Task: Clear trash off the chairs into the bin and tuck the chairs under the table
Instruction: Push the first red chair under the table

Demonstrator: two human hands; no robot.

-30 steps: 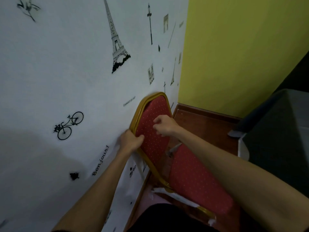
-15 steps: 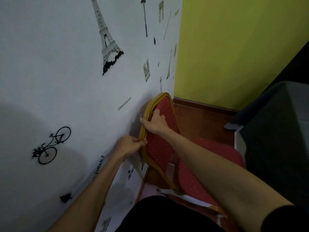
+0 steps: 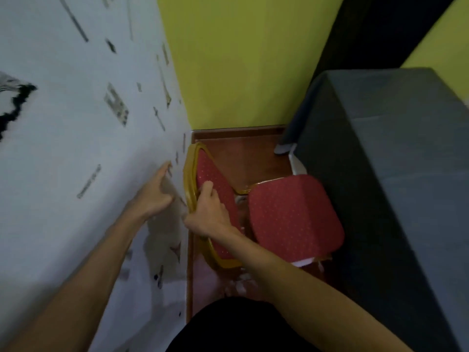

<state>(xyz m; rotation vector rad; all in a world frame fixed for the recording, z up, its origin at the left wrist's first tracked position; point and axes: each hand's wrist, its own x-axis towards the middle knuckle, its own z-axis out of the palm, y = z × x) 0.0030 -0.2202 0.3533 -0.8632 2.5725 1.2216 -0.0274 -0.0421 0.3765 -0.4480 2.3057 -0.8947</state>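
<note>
A chair point(image 3: 294, 214) with red dotted padding and a gold frame stands between the white wall and the table. Its seat points toward the table point(image 3: 396, 153), which is covered by a dark grey cloth, and the seat's far edge lies right by the cloth. My right hand point(image 3: 208, 214) grips the gold frame of the backrest near its top. My left hand point(image 3: 154, 196) is off the chair, fingers spread, close to or against the white wall. No trash shows on the seat. Small white scraps point(image 3: 241, 283) lie on the floor below the chair.
A white wall point(image 3: 76, 148) with black stickers runs along the left, very near the backrest. A yellow-green wall point(image 3: 241, 59) closes the far end. Brown floor point(image 3: 243, 158) shows in the narrow gap beyond the chair. A dark garment point(image 3: 241, 326) fills the bottom centre.
My left hand has let go of the backrest frame and moved to the wall. The chair has turned, its seat now nearer the table. The camera has tilted downward and rightward.
</note>
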